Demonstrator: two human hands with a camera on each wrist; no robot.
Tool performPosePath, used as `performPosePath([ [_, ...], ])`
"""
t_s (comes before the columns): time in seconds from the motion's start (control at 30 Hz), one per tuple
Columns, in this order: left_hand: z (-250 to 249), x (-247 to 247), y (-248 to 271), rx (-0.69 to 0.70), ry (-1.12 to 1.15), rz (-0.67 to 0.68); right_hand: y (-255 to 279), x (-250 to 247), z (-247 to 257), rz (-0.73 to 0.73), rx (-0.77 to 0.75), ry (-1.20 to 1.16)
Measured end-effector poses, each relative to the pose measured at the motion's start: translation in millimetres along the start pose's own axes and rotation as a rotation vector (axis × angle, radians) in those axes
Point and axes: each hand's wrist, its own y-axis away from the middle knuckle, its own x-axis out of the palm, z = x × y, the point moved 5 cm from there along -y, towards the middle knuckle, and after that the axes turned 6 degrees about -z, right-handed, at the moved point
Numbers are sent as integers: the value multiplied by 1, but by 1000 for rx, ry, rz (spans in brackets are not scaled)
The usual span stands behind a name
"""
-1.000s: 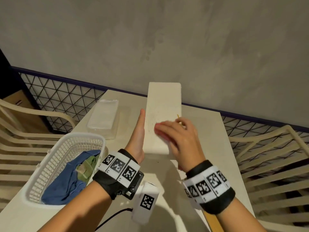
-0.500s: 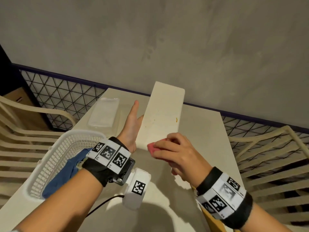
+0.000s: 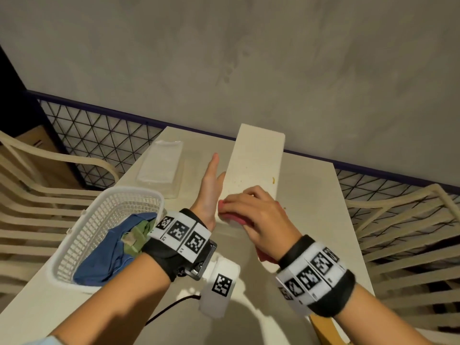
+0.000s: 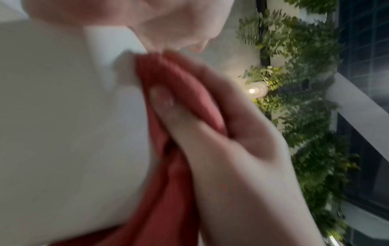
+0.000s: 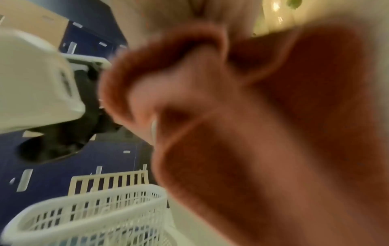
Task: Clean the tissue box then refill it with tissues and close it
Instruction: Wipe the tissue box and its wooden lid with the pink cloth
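Observation:
The long white tissue box (image 3: 256, 163) lies lengthwise on the table (image 3: 311, 195), with small specks on its top face. My left hand (image 3: 211, 180) is flat, its fingers straight, and presses against the box's left side. At the box's near end my right hand (image 3: 249, 210) grips a red cloth (image 3: 231, 217) and holds it on the top face. In the left wrist view the red cloth (image 4: 179, 93) is bunched under the right hand's fingers (image 4: 210, 133) on the box (image 4: 52, 116). The right wrist view is blurred and mostly filled by the red cloth (image 5: 284, 108).
A flat pack of tissues in clear wrap (image 3: 160, 168) lies at the table's far left. A white plastic basket (image 3: 74, 242) holding blue and green cloths (image 3: 104, 255) stands left of my left wrist. Slatted chairs (image 3: 410, 232) flank the table, and a grey wall stands behind it.
My right hand has drawn the red cloth from the middle of the box's top toward its near end. The left hand stays flat against the box's left side.

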Motion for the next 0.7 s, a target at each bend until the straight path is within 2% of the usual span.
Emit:
performPosePath([
  [0.07,0,1,1,63,-50,-49,-15,3,-11,-24,70,-14],
  [0.13,-3,0,4,103,-58,-114,-25,-6,-26,-173,199,2],
  [0.2,-4,-1,3,129,-52,-110,-24,-10,-25,-306,301,38],
  [0.33,-3,0,2,153,-13,-90,-22,-1,0,-195,195,28],
  [0.47,-7,2,10,162,-28,-85,-37,-14,-18,-321,357,22],
  [0.6,-5,0,6,164,-15,-67,-29,-2,9,-155,222,17],
  [0.63,-7,-2,7,190,-56,-83,-32,-6,1,-163,243,16],
  [0.7,-5,1,12,156,-93,-71,-39,-16,-21,-272,359,22],
])
